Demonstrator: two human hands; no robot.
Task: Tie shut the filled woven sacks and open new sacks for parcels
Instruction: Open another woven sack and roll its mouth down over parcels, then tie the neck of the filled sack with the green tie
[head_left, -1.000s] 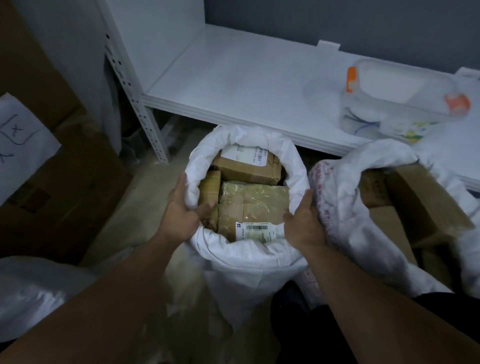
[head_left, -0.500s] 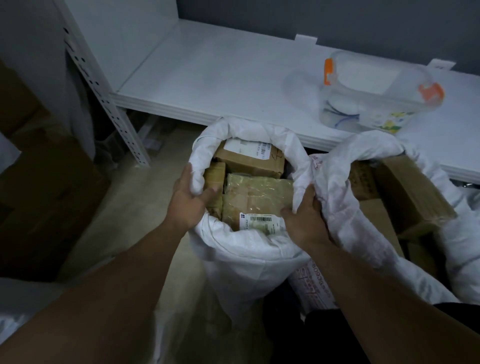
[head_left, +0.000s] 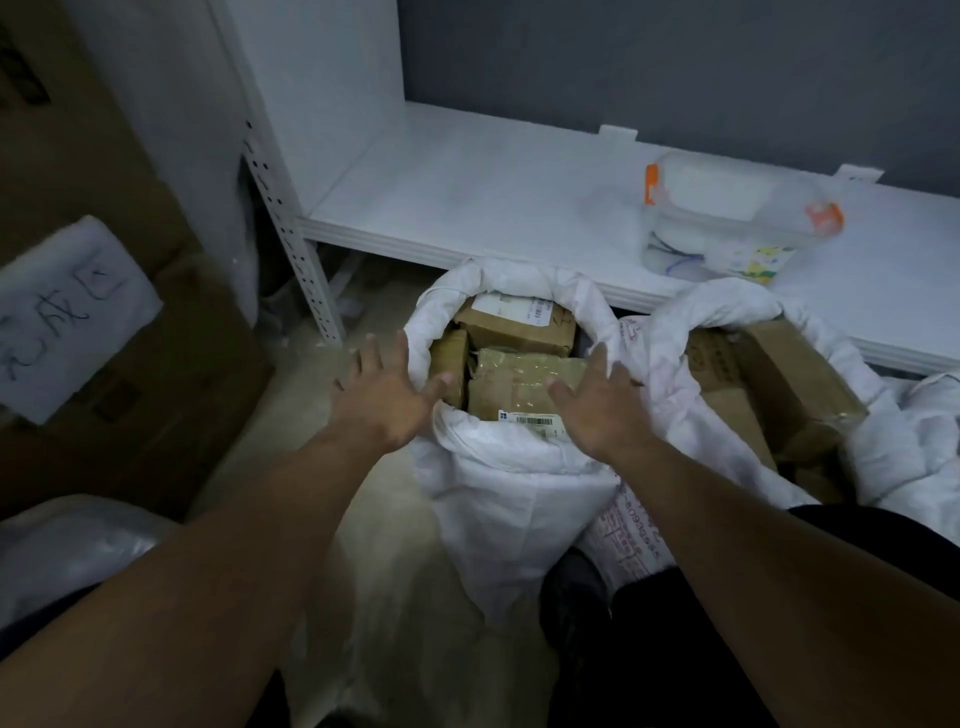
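Observation:
A white woven sack stands on the floor in front of me, its rim rolled down and its mouth wide. Several brown parcels with barcode labels fill it to the top. My left hand hovers at the sack's left rim with fingers spread, holding nothing. Over the right rim my right hand is spread the same way, above the parcels. A second white sack leans against the first on the right, with cardboard boxes in it.
A white metal shelf runs behind the sacks, with a clear plastic container with orange clips on it. A perforated shelf post stands at left. Cardboard boxes with a handwritten paper sheet are stacked at left. A grey bag lies at lower left.
Both hands gripped the sack's rolled rim before; now they have let go and their fingers are spread just above it. The view has shifted.

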